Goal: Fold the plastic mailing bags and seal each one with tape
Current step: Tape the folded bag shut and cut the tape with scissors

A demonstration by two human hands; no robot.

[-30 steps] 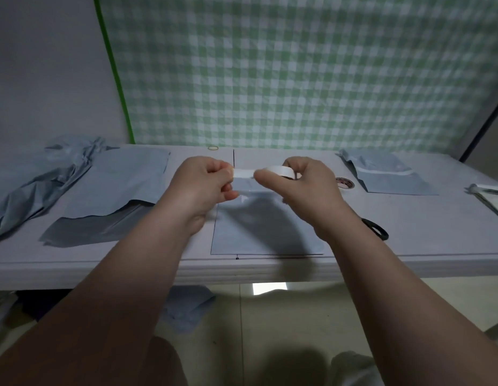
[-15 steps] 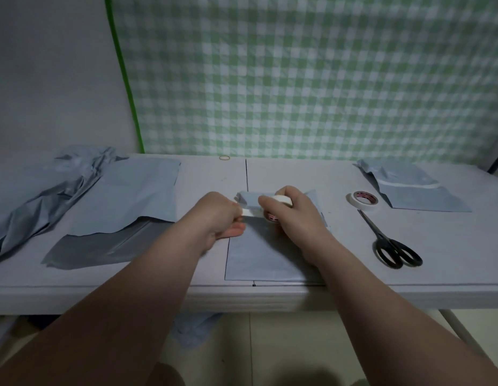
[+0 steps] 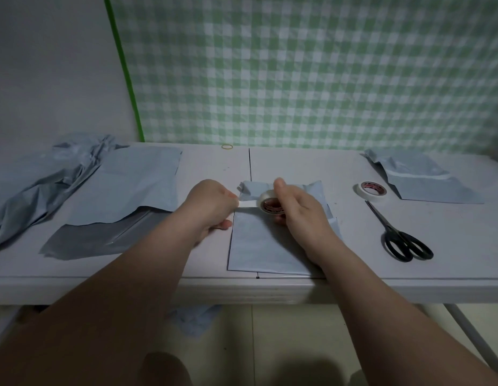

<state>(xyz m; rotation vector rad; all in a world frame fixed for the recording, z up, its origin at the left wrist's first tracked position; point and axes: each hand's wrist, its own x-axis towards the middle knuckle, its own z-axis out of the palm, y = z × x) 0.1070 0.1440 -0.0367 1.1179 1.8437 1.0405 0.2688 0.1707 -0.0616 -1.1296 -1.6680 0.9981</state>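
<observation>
From the head view, a folded pale blue mailing bag [image 3: 265, 246] lies flat on the white surface [image 3: 353, 238], at its near edge in the middle. Both hands work over the bag's far, folded end. The right hand [image 3: 300, 210] grips a roll of tape [image 3: 270, 205], its fingers [image 3: 279, 188] clenched around the roll so that the red-printed core faces the camera. The left hand [image 3: 211, 207] sits just to the left of the roll, its fingers pinching the free end of a short white strip [image 3: 247, 204] drawn out from it. The strip runs level between the two hands, low over the bag's top fold; whether it touches the bag cannot be told.

To the right, a second roll of tape [image 3: 370, 189] lies flat on the surface, with black-handled scissors [image 3: 398, 232] just in front of it, blades together. Beyond them, at the far right, rests a stack of folded bags [image 3: 426, 182]. On the left lie unfolded bags [image 3: 125, 190], one showing its dark grey inside, and a crumpled heap [image 3: 41, 176] at the edge. A yellow rubber band [image 3: 227, 147] sits at the back, by a green checked cloth [image 3: 311, 71] hanging behind.
</observation>
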